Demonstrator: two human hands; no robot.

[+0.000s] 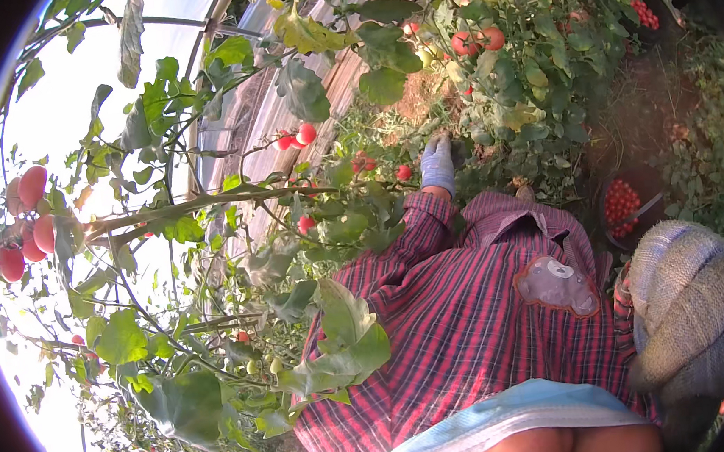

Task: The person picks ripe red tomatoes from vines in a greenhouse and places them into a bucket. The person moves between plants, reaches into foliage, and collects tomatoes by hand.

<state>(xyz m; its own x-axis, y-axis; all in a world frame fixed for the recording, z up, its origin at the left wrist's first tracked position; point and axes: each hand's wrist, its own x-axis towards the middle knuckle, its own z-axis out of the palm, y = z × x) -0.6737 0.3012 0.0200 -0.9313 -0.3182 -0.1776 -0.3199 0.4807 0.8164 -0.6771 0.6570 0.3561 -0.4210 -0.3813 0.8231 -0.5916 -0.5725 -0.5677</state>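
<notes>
- Curved metal greenhouse hoops [208,21] under a translucent plastic cover, bright daylight pouring through.
- Dense green leafy tomato vines [528,68] all around.
- Brown bare soil [420,94] between rows.

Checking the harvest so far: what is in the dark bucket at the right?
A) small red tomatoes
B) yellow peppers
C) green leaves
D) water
A: the bucket holds a heap of small red tomatoes, just above the right hand in its grey glove.

Small red tomato [404,172] hanging among green leaves, just beside the gloved left hand [437,165]
</notes>
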